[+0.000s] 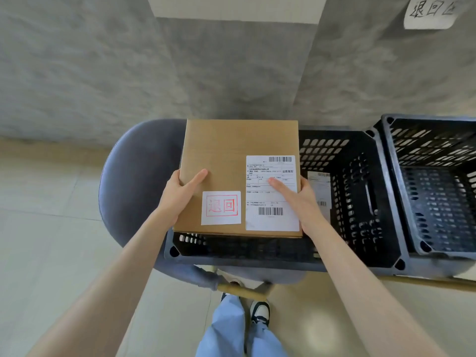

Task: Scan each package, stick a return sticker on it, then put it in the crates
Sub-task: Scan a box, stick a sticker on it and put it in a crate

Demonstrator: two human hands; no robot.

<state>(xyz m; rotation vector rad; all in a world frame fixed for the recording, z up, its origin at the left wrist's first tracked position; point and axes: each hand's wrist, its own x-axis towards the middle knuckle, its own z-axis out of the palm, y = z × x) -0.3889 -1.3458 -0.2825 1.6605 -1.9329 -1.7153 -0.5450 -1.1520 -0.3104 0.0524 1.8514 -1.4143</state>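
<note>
Box (226,161) held flat over left end of near crate (360,261), both hands clamped on its side edges: left hand (180,194), right hand (298,199), thumbs on top. Return sticker (221,207) on, beside shipping label (271,193). Step, likely: crating. Next: lower level, clear rim, settle beside parcel (319,191) inside. Second crate (438,181) to right.

Bright, even daylight, soft shadows — wide-angle bending at edges, slightly soft.

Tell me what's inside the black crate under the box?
A labelled parcel lies in the black crate. The cardboard box in both hands hides the rest.
</note>
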